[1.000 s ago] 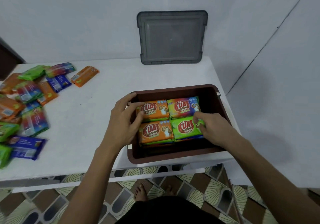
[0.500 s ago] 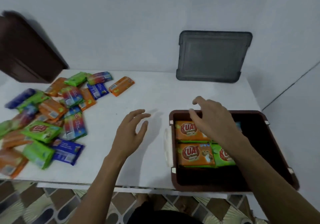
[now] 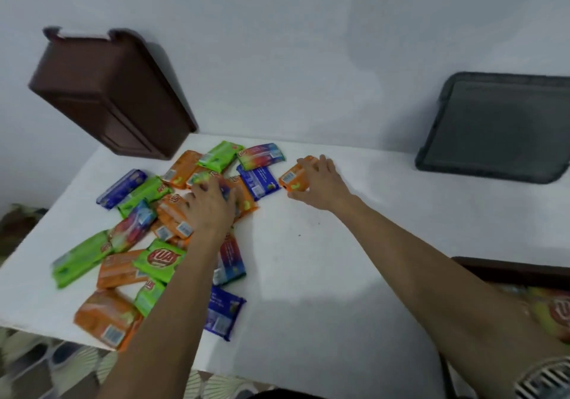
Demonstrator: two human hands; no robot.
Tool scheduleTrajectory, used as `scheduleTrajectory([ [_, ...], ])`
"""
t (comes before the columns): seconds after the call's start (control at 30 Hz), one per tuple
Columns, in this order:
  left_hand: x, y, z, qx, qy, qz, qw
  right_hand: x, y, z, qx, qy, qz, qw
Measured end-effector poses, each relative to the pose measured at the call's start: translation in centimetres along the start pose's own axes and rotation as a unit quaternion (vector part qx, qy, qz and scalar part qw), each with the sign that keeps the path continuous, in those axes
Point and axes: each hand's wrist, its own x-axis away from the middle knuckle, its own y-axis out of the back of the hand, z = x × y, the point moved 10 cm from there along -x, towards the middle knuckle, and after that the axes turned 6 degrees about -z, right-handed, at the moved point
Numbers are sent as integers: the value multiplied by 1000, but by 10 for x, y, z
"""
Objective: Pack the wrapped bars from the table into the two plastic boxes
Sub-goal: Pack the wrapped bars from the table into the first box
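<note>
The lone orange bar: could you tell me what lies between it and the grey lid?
Head view: only the right hand gripping the orange bar, then bare white table to the grey lid.

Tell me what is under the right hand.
An orange wrapped bar: its barcode end sticks out left of the right hand, whose fingers curl over it, thumb at its near edge. The bar's far end is covered.

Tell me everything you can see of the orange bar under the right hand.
The orange bar is a glossy wrapped block with a white barcode label and a green mark on its left end. It lies on the white table, just right of the pile, beside a blue bar. The right hand grips it, fingers over the top, thumb at the near edge.
</note>
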Motion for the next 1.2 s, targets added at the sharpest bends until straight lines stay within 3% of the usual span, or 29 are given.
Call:
scheduleTrajectory([
  [0.2, -14, 6, 1, 26, 32, 7, 999, -19, -6, 8, 39, -12, -24, 999],
  [0.27, -16, 4, 5, 52, 24, 5, 998, -16, -4, 8, 48, -27, 4, 998],
  [0.33, -13, 4, 5, 81, 11, 9, 997, -7, 0, 5, 5, -61, 36, 998],
  [0.4, -3, 10, 3, 111, 9, 6, 994, 9, 11, -1, -122, -107, 46, 986],
  [0.5, 21, 24, -8, 194, 9, 1, 981, 37, 30, -3, -392, -138, 64, 907],
  [0.57, 40, 35, -26, 287, -15, 8, 958, 61, 42, 1, -563, -135, 112, 808],
  [0.63, 61, 48, -48, 387, -43, 13, 921, 87, 59, -8, -688, -148, 111, 701],
  [0.7, 88, 57, -71, 477, -46, 30, 877, 117, 79, -22, -741, -141, 80, 652],
  [0.73, 102, 61, -81, 518, -44, 39, 853, 134, 89, -30, -749, -133, 59, 646],
  [0.8, 132, 70, -103, 582, -41, 58, 810, 169, 112, -54, -745, -119, -6, 657],
  [0.93, 187, 84, -141, 631, -52, 68, 771, 240, 150, -107, -627, -95, -111, 765],
  [1.0, 214, 85, -158, 648, -52, 85, 755, 276, 166, -132, -590, -87, -142, 790],
  [1.1, 250, 77, -180, 672, -46, 117, 730, 324, 181, -168, -543, -98, -163, 818],
  [1.2, 284, 67, -202, 678, -53, 153, 717, 358, 174, -195, -522, -107, -127, 836],
])
